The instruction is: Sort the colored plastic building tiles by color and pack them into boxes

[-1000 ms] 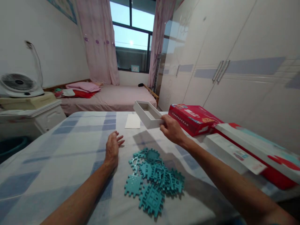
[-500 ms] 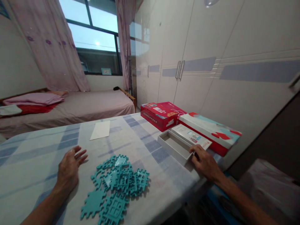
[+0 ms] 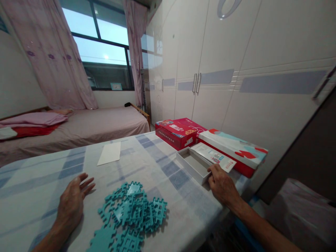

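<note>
My left hand (image 3: 70, 203) lies flat and open on the checked tablecloth (image 3: 39, 182), just left of a pile of teal interlocking puzzle tiles (image 3: 131, 213). My right hand (image 3: 222, 185) rests at the near corner of an empty white box tray (image 3: 193, 163) that sits on the table's right side; the fingers curl against the tray's edge. A white box lid with a printed label (image 3: 215, 157) lies beside the tray.
A red box (image 3: 178, 133) and a longer red and white box (image 3: 233, 147) stand behind the tray near the table's right edge. A white sheet of paper (image 3: 109, 153) lies farther back. White wardrobe doors (image 3: 236, 70) fill the right; a bed (image 3: 78, 126) is behind.
The white tray came down from the air onto the table's right side, with my right hand still at it. The view swung right. My left hand stayed flat by the tiles.
</note>
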Available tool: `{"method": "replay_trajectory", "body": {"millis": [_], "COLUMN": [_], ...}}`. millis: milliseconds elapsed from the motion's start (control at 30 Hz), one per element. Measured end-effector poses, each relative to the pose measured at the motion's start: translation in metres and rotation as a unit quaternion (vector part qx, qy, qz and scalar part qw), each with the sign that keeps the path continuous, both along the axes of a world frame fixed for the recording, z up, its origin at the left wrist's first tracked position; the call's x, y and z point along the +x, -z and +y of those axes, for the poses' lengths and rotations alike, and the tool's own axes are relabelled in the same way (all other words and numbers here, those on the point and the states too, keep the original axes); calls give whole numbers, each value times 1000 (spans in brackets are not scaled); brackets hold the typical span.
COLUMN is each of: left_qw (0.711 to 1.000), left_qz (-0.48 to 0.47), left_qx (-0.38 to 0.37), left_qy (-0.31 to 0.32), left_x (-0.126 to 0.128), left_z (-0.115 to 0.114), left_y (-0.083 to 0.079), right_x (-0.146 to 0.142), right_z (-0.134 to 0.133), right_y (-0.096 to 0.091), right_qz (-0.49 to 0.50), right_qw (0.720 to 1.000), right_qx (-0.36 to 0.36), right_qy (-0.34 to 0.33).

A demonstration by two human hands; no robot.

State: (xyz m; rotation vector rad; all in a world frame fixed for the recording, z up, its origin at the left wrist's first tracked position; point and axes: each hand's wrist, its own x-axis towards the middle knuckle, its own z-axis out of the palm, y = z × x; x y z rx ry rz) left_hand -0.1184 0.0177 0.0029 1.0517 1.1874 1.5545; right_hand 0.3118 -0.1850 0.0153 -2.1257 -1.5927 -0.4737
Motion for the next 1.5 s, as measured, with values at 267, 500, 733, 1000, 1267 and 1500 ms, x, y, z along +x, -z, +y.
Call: {"method": "replay_trajectory", "body": {"millis": [267, 500, 733, 1000, 1267, 1500], "left_qw": [999, 981, 941, 910, 870, 864], "left_qz": [6, 178, 308, 366, 428, 431], "left_qx": [23, 38, 92, 107, 134, 155], "left_qy": [-21, 72, 109, 161, 204, 209], "left_x": [6, 12, 14, 14, 20, 17], "left_z": [-3, -13, -17, -20, -31, -28], "left_y": [-1, -8, -11, -11, -25, -19], "right_x": [-10, -73, -182, -203, -197, -181], "right_z": [-21, -5, 22, 65, 83, 98], "right_y": [-2, -24, -31, -29, -30, -24], "right_qz": [-39, 25, -4, -31, -72, 146], "right_qw": [998, 961, 828, 870, 878, 889], "right_qx": [44, 5, -213, -194, -127, -95], "right_qy": [10, -274, -519, -452, -456, -423]}}
